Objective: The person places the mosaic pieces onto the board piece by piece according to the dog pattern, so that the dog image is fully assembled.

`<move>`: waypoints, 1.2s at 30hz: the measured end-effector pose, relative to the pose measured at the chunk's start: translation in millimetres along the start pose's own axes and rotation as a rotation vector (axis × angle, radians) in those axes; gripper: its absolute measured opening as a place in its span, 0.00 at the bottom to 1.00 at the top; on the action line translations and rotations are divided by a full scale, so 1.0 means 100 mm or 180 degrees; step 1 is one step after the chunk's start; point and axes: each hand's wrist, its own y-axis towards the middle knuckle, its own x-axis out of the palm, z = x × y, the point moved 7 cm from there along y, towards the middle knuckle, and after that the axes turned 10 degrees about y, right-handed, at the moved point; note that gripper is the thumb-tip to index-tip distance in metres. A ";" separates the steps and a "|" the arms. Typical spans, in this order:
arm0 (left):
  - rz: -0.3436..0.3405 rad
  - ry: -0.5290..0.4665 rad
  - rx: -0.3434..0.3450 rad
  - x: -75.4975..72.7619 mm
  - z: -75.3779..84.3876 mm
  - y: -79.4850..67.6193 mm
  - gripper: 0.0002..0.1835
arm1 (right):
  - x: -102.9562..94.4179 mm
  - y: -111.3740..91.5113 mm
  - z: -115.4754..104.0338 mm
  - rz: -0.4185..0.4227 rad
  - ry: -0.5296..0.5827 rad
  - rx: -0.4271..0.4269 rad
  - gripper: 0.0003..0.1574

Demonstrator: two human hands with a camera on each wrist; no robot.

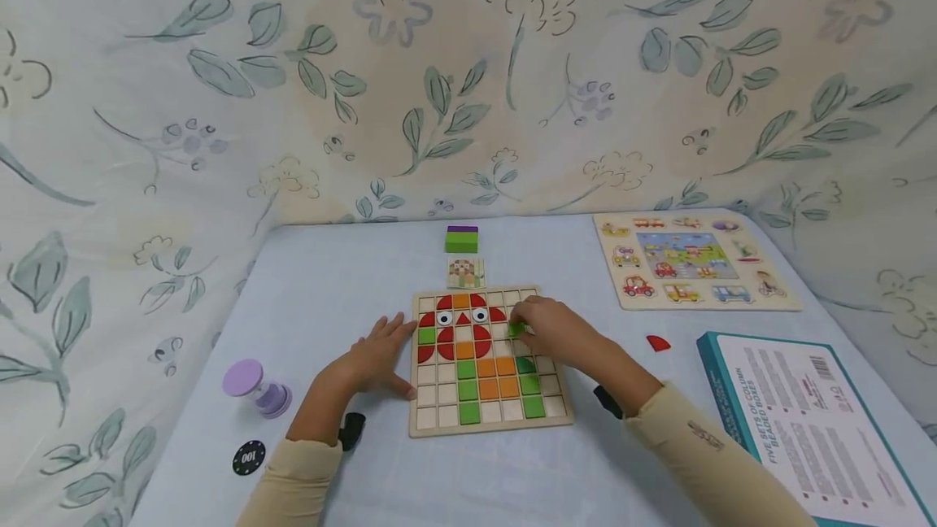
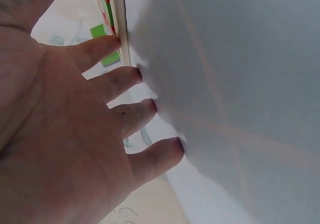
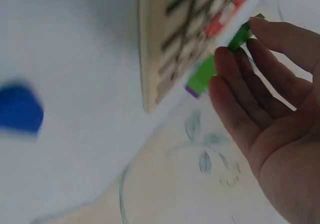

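A square wooden grid board (image 1: pixel 490 430) lies on the table. Red, orange and green tiles and two eye tiles fill some of its cells. My right hand (image 1: pixel 556 336) pinches a green tile (image 3: pixel 244 34) between thumb and fingertips over the board's right side. With its fingers spread, my left hand (image 1: pixel 369 358) rests at the board's left edge; the thumb reaches the frame near the lower left. Behind the board lie a small picture card (image 1: pixel 465 272) and a green block with a purple top (image 1: pixel 461 241).
At the back right lies a wooden vehicle puzzle (image 1: pixel 611 271). In front of it are a red quarter-round tile (image 1: pixel 658 343) and a teal-edged box (image 1: pixel 820 421). A purple spool-shaped object (image 1: pixel 245 379) and a black chip marked 100 (image 1: pixel 249 457) lie at left.
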 end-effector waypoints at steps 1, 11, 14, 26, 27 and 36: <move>0.0011 -0.0021 0.0014 0.00 0.00 0.00 0.59 | 0.06 0.07 -0.02 -0.0038 -0.0052 -0.0033 0.12; 0.0049 -0.0049 0.0039 -0.02 -0.02 -0.01 0.59 | 0.22 0.30 -0.09 0.0053 -0.0290 -0.0341 0.10; 0.0058 -0.0068 0.0011 -0.03 -0.05 -0.01 0.59 | 0.20 0.30 -0.14 0.0043 -0.0331 -0.0410 0.08; 0.0055 0.0042 0.0073 -0.10 -0.04 0.03 0.59 | -0.49 -0.53 0.83 0.0145 -0.0718 0.0977 0.19; 0.0055 0.0052 0.0077 -0.11 -0.04 0.03 0.59 | -0.52 -0.62 0.94 0.0071 -0.0769 0.1116 0.20; -0.0001 -0.0083 0.0079 -0.08 -0.09 0.03 0.58 | -0.44 -0.86 1.41 -0.0063 -0.0411 0.1488 0.20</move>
